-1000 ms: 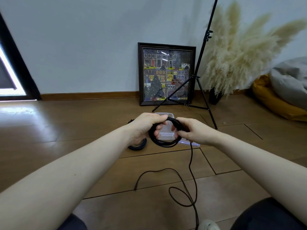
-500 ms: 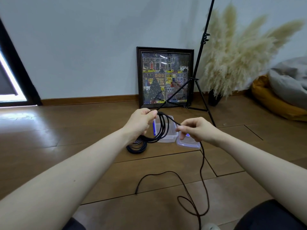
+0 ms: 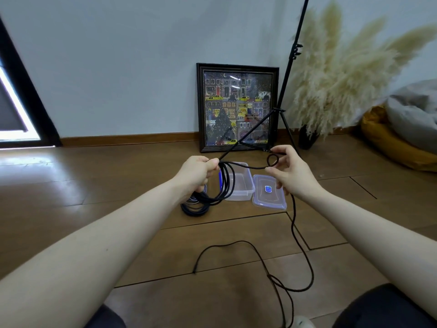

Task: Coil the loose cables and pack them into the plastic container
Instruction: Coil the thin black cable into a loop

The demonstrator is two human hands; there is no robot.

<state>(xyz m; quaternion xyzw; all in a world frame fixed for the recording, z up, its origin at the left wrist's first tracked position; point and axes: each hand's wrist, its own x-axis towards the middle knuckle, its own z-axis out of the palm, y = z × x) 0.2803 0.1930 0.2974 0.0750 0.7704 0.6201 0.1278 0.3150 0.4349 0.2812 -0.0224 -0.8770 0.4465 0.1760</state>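
My left hand [image 3: 198,172] is clenched round the top of the coil [image 3: 224,183], several black loops hanging from the fist down toward the floor; my right hand [image 3: 289,172] pinches the free run of the same cable [image 3: 300,235], thumb and forefinger nipping a small twisted eyelet that has formed in it, the other fingers loosely spread. Between the hands the cable runs slack and nearly level; from the right hand it drops to the floor and wanders back toward me, crossing itself near my knee, its end lying on the boards.

My worry is that eyelet; if I lay it onto the coil as it stands, the twist goes in with it and the loops may spring apart or kink; the crossing on the floor could likewise draw into a knot as I pull slack. The fist holds many turns by one point only, so a loosened grip would likely spill them.

Beyond the hands sits the box [image 3: 238,185], open, something blue against its left wall; its lid [image 3: 269,192] lies just beside it on the right. A second, finished coil [image 3: 195,208] rests on the floor left of the box, partly hidden by the hanging loops. Further back a picture [image 3: 237,107] leans on the wall, a tripod [image 3: 287,74] leg reaching near the box; pampas grass [image 3: 335,74] and cushions [image 3: 402,136] stand well apart.
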